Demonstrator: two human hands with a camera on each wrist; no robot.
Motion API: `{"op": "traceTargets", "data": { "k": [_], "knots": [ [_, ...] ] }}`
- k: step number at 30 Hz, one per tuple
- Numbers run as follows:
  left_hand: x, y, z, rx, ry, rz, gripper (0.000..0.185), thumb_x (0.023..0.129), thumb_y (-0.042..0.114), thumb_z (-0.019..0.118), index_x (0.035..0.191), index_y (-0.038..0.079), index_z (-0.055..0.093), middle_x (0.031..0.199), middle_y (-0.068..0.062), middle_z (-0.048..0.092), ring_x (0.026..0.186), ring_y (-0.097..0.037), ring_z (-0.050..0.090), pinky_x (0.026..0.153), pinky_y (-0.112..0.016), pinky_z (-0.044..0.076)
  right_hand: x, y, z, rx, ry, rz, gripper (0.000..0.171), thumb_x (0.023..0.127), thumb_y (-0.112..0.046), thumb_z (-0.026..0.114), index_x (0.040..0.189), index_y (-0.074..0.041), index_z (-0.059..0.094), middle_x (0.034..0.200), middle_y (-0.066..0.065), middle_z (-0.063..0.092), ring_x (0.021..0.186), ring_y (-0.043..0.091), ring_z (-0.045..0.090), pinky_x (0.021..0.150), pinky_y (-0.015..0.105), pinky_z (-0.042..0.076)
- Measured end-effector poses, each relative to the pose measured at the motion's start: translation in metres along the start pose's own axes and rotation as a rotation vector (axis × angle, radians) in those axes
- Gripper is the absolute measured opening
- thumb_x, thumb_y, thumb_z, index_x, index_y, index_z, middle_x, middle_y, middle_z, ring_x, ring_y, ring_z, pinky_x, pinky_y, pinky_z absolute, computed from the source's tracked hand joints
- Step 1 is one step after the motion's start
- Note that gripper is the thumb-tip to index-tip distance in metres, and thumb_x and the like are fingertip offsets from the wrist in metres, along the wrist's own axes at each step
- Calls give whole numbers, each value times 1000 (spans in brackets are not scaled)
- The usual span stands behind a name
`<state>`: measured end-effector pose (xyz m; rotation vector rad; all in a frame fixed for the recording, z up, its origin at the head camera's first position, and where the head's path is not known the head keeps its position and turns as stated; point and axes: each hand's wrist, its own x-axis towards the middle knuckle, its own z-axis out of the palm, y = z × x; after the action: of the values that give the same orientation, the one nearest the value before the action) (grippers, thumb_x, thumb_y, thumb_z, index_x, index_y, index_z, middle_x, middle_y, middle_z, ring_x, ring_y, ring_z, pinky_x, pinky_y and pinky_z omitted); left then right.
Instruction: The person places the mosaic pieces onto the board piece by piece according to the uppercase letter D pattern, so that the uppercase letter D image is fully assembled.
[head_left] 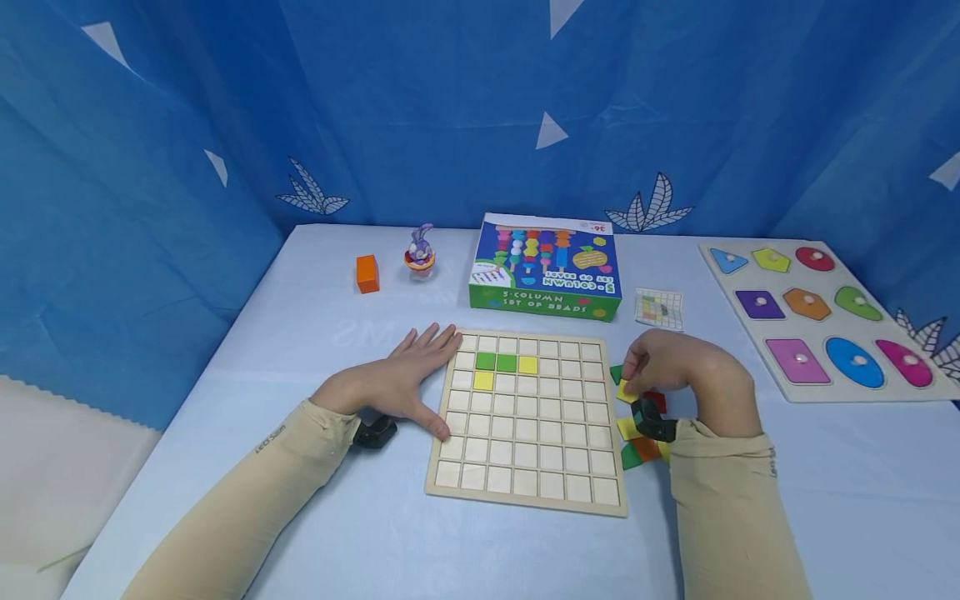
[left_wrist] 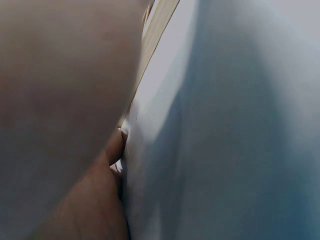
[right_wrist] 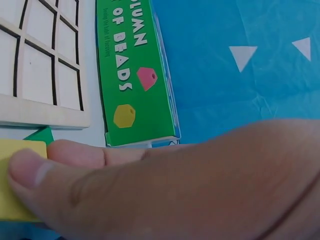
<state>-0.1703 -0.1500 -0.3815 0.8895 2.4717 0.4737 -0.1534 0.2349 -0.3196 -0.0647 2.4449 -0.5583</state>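
Observation:
A wooden grid board [head_left: 527, 492] lies on the table with two green tiles [head_left: 496, 362] and two yellow tiles [head_left: 528, 364] set in its upper rows. My left hand [head_left: 408, 382] rests flat on the table, fingers straight, touching the board's left edge [left_wrist: 155, 40]. My right hand [head_left: 652, 371] is just right of the board, over a small pile of coloured tiles [head_left: 637, 442]. Its thumb and fingers pinch a yellow tile [right_wrist: 12, 180], also visible as a yellow tile [head_left: 626, 392] under the fingers. A green tile [right_wrist: 41, 135] lies just beyond it.
A green beads box [head_left: 546, 267] stands behind the board. An orange block [head_left: 367, 273] and a purple rabbit toy [head_left: 420, 250] sit at the back left. A pattern card [head_left: 659, 308] and a shape puzzle board [head_left: 825, 317] lie to the right. Blue curtains surround the table.

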Motion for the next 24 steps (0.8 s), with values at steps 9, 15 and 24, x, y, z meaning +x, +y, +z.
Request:
{"op": "traceTargets", "data": {
  "k": [9,15,24],
  "knots": [
    [0,0,0,1,4,4,143,61,79,78,163,12,3,167,-4,-9,151,-22,-17,120,-43,-12,-2,-2,-2,1,-11,-38,13,89,-13,77,96,-6,69,88,6,67,83,25,57,73,40,48],
    [0,0,0,3,4,-3,143,61,80,77,163,13,3,167,-4,-8,151,-22,-17,120,-43,-12,-3,-6,-4,13,-23,-69,12,92,-11,73,101,-6,69,93,7,66,86,25,57,74,40,50],
    [1,0,0,6,5,-4,143,61,80,77,163,13,4,167,-4,-8,151,-22,-17,120,-43,-12,-3,-17,-2,5,4,-207,13,94,-11,70,107,-9,74,92,3,67,87,22,58,75,35,54]
  ]
}}
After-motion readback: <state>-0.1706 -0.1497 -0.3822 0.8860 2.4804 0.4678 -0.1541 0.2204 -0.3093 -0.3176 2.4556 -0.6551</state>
